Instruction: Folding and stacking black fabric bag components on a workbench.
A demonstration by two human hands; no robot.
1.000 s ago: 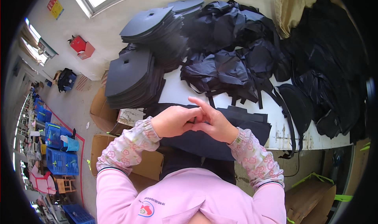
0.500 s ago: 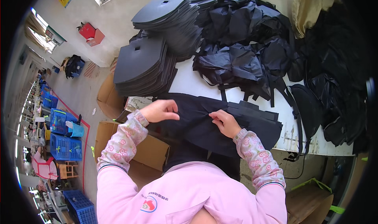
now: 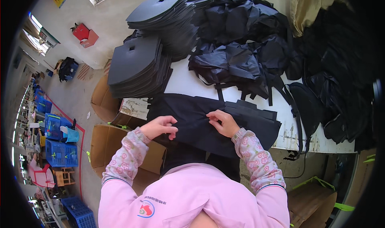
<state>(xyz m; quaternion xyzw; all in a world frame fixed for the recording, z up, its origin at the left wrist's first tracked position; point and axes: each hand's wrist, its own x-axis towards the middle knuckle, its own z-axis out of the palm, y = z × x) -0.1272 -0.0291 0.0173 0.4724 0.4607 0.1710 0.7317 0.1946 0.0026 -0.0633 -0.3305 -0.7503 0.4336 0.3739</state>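
Observation:
A black fabric piece (image 3: 180, 105) lies across the table's front edge before me, with a fold running toward its middle. My right hand (image 3: 224, 123) pinches that fold between thumb and fingertips. Over the left part of the cloth is my left hand (image 3: 160, 127), its fingers bent and the thumb apart from them, with nothing visible between them. A stiff black panel (image 3: 254, 112) with stepped edges rests on the cloth's right part, beside my right hand.
Stacks of dark grey sheets (image 3: 134, 63) stand at the table's back left. Heaped black bags (image 3: 232, 63) cover the back middle, and more black cloth hangs at the right. The white table (image 3: 180, 77) has a worn front edge. Cardboard boxes (image 3: 105, 145) sit below left.
My left hand has moved down and nearer to me over the cloth, its thumb and fingers turning. The right hand keeps its pinch on the fold. The view has shifted slightly.

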